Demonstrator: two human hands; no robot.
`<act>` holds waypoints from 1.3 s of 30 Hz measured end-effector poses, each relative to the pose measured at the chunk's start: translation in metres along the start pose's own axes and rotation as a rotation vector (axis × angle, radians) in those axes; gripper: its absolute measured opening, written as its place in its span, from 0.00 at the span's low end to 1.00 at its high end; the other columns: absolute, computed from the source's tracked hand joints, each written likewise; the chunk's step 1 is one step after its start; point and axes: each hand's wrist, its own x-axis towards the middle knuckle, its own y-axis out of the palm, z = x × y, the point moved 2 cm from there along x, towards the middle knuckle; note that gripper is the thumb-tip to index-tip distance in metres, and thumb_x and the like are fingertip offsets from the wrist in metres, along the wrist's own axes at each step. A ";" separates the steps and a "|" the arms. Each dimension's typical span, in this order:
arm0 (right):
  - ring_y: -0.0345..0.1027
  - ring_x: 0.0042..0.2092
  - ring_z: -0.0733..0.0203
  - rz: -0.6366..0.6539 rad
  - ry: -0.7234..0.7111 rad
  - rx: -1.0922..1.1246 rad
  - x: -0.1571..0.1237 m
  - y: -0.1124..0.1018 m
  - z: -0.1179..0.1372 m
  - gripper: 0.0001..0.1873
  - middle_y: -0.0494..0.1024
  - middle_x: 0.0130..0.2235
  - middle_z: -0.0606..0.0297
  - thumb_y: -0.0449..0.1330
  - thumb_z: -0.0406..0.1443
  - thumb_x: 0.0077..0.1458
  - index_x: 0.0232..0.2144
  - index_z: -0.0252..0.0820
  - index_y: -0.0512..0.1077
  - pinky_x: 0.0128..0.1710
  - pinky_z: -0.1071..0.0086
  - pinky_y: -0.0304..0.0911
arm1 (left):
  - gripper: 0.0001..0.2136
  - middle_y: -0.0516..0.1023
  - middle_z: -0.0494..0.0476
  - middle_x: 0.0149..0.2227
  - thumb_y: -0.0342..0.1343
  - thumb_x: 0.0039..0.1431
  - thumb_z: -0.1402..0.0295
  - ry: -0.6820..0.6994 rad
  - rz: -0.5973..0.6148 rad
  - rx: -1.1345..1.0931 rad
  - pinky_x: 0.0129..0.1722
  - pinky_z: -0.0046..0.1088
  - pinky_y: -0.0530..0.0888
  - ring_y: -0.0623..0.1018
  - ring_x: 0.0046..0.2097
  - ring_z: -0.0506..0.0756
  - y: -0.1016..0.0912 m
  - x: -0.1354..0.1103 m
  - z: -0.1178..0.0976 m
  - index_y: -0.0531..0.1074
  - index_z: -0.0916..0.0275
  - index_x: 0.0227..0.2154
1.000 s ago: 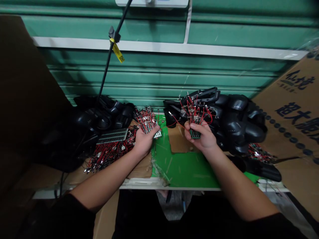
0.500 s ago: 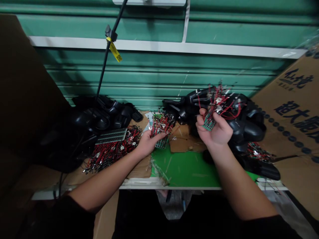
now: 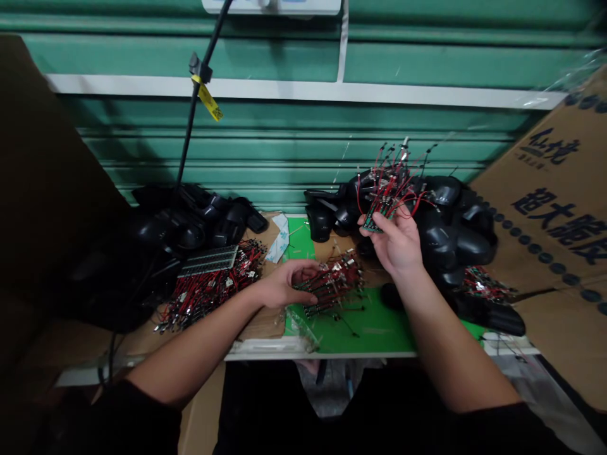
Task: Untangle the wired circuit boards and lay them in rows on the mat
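My left hand [image 3: 283, 289] is closed on a bundle of small green circuit boards with red and black wires [image 3: 332, 285], which lies low over the green mat [image 3: 360, 325]. My right hand [image 3: 396, 240] is raised and grips a second bundle of wired boards [image 3: 391, 186], its wires fanning upward in front of the black plastic shells on the right [image 3: 450, 230].
A heap of more wired boards [image 3: 208, 287] and a grey strip of boards [image 3: 208, 260] lie to the left on cardboard. Black plastic shells [image 3: 190, 218] are piled at the back left. A printed cardboard box [image 3: 550, 215] stands at right. A black cable [image 3: 194, 114] hangs before the green shutter wall.
My left hand has drawn its bundle of boards right and nearer, down onto the green mat. My right hand has lifted its bundle higher, in front of the black shells.
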 end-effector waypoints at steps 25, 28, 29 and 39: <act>0.68 0.31 0.66 -0.005 0.138 -0.046 0.003 -0.004 -0.009 0.22 0.79 0.35 0.62 0.78 0.46 0.43 0.37 0.41 0.79 0.27 0.72 0.65 | 0.12 0.82 0.63 0.43 0.68 0.61 0.61 0.194 0.283 0.619 0.47 0.35 0.73 0.79 0.46 0.58 0.006 0.001 0.003 0.85 0.59 0.44; 0.70 0.31 0.63 -0.008 0.195 -0.052 0.001 -0.006 -0.004 0.24 0.79 0.34 0.61 0.79 0.48 0.42 0.37 0.41 0.79 0.28 0.69 0.68 | 0.09 0.82 0.62 0.42 0.67 0.62 0.62 0.197 0.304 0.611 0.48 0.35 0.72 0.79 0.46 0.57 0.007 0.000 0.000 0.85 0.57 0.43; 0.69 0.30 0.63 -0.009 0.216 -0.065 0.000 -0.007 -0.002 0.24 0.79 0.33 0.61 0.79 0.49 0.42 0.36 0.41 0.80 0.26 0.69 0.67 | 0.10 0.81 0.62 0.44 0.67 0.62 0.62 0.199 0.292 0.620 0.49 0.36 0.72 0.79 0.47 0.58 0.008 -0.001 0.000 0.85 0.57 0.44; 0.70 0.25 0.64 0.155 0.413 -0.122 -0.008 0.001 -0.001 0.24 0.79 0.28 0.61 0.81 0.46 0.37 0.32 0.37 0.82 0.23 0.71 0.67 | 0.11 0.77 0.59 0.47 0.74 0.52 0.57 0.223 0.318 0.643 0.53 0.35 0.71 0.75 0.51 0.57 0.014 0.001 0.007 0.86 0.56 0.34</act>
